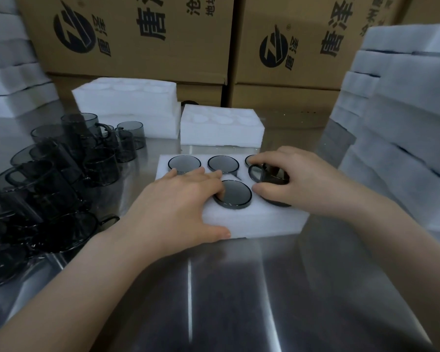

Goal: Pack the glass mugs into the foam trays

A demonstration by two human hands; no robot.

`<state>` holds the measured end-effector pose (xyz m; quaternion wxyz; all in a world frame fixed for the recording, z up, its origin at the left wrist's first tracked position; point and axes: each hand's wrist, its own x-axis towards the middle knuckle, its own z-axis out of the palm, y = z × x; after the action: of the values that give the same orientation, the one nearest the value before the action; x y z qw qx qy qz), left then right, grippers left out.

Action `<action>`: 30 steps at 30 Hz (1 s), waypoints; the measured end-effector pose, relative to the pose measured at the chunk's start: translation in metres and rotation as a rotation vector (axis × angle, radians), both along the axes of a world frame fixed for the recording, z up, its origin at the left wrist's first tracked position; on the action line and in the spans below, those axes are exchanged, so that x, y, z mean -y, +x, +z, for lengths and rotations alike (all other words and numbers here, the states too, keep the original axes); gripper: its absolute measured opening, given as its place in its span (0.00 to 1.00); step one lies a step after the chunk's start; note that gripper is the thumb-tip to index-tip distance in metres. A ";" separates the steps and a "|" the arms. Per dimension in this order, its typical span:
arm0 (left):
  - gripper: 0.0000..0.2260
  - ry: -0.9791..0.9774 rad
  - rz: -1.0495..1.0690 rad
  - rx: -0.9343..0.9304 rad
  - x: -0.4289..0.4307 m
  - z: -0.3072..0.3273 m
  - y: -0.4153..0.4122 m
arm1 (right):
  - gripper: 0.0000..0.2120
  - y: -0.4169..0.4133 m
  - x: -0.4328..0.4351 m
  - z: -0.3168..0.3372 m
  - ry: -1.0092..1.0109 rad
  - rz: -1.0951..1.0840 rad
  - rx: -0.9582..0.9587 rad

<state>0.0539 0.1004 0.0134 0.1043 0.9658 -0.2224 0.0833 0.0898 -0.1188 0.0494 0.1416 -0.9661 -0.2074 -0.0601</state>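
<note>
Polished metal desk (239, 288), streaked with reflections. At centre, white foam tray (252, 222); seated mugs (235, 193) in the back row and the near middle pocket. Left hand (178, 207) flat on the tray, fingers straight, thumb against its near edge. Right hand (297, 179) curled around a smoky glass mug (267, 174) at the near-right pocket. Loose mugs (61, 174) crowded at left. Spare trays (221, 128) behind; foam stacks (404, 123) on both sides; printed cardboard boxes (137, 34) along the back.

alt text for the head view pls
A left hand rests on a foam tray of dark glass mugs while the right hand grips another mug at its right side. Loose mugs sit left on the steel table, cardboard boxes behind.
</note>
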 end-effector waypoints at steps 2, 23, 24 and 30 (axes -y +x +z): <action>0.20 -0.001 0.007 -0.008 -0.001 0.001 0.001 | 0.26 0.000 -0.002 -0.002 -0.004 -0.027 -0.034; 0.23 -0.018 -0.016 0.009 -0.002 0.000 0.003 | 0.57 -0.005 -0.009 -0.018 -0.305 -0.030 -0.316; 0.24 -0.015 -0.013 0.011 -0.002 0.001 0.002 | 0.57 -0.005 -0.009 -0.020 -0.285 -0.031 -0.295; 0.36 0.060 0.042 0.118 0.003 0.008 -0.008 | 0.46 -0.014 -0.006 -0.027 0.244 0.035 -0.133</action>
<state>0.0457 0.0976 0.0209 0.0600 0.9663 -0.2105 0.1356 0.0754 -0.1130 0.0220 0.2724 -0.9398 -0.2055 -0.0181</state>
